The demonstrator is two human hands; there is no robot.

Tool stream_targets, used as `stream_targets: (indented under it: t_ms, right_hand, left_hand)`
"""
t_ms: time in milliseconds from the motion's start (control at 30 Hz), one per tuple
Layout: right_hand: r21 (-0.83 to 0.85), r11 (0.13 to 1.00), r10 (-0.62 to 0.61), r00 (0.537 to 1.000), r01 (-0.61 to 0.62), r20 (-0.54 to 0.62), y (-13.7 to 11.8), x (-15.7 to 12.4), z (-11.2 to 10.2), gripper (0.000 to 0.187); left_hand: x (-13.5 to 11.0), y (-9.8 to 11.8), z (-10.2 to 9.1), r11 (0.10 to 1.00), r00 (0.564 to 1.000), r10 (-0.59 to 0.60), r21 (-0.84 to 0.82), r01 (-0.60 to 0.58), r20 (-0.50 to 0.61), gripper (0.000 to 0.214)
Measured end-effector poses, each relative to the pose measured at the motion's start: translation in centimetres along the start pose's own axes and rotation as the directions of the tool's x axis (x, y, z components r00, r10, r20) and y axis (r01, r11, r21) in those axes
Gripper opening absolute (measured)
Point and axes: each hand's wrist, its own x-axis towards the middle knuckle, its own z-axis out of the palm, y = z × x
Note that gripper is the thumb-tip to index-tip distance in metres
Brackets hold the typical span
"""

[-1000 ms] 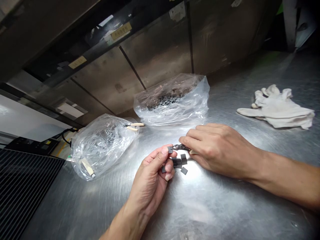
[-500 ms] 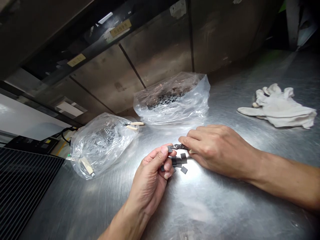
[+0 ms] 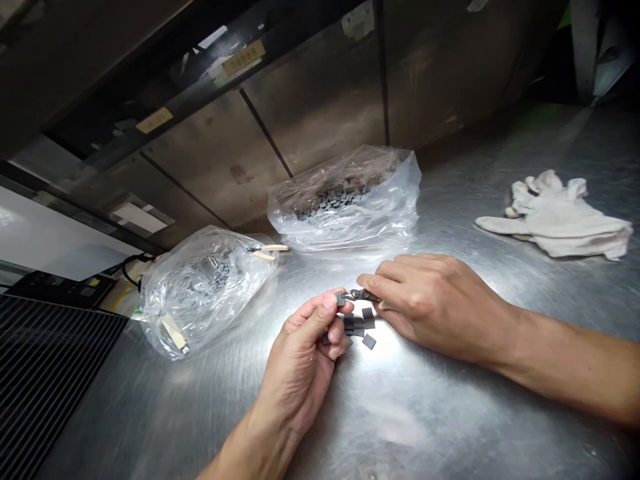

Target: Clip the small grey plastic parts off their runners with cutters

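At the left edge of the view, a black ribbed mat (image 3: 45, 393) meets a scratched steel table (image 3: 450, 413). Next along, a clear plastic bag (image 3: 200, 287) lies on its side, holding many small grey pieces and carrying a pale tag (image 3: 173, 332) at its lower end. Behind it and to the right, near the metal back panel (image 3: 310, 113), sits a second clear bag (image 3: 345, 200), also holding grey pieces.

In the middle, the left hand (image 3: 300, 360) rises from the bottom of the view. Its thumb and forefinger pinch one end of a short dark linked strip (image 3: 363, 295), and its other fingers curl beneath. Just below the strip, a few loose dark square pieces (image 3: 363, 327) lie on the steel, close to the left fingertips. The right hand (image 3: 430, 307) reaches in from the right, its fingers closed on the strip's other end.

Compared with a moment earlier, little has changed: both hands grip the strip in nearly the same places, with the loose pieces beside them. Steel spreads below and to the right of the hands. Farther right, a crumpled white cloth glove (image 3: 560, 220) lies well apart from them.
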Motion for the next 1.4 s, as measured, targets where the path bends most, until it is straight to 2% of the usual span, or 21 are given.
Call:
stream_targets:
  t_ms: [533,667,800,1000,1400]
  right_hand:
    - [0.027,0.999,-0.028,0.999,0.027,0.041,0.1,-0.1,0.1,0.017]
    - [0.146,0.989,0.014,0.998,-0.023,0.057,0.5,0.0,0.3,0.013]
    - [0.226,0.969,0.098,0.995,-0.1,0.02,0.7,0.1,0.1,0.021]
    - [0.197,0.979,0.067,0.997,-0.061,-0.024,0.0,0.0,-0.1,0.018]
    - [0.114,0.993,0.027,0.999,-0.025,-0.017,-0.3,0.0,-0.2,0.004]
  left_hand:
    - [0.1,-0.1,0.2,0.999,0.999,-0.029,-0.029,0.028,-0.023,0.015]
    - [0.0,0.0,0.4,0.996,0.998,-0.044,-0.08,0.04,-0.045,0.02]
    - [-0.3,0.1,0.4,0.993,0.998,-0.046,-0.11,0.042,-0.034,0.018]
    - [-0.2,0.1,0.4,0.991,0.999,-0.052,-0.125,0.051,0.001,0.015]
    - [0.0,-0.2,0.4,0.993,0.998,-0.064,-0.101,0.063,0.0,0.024]
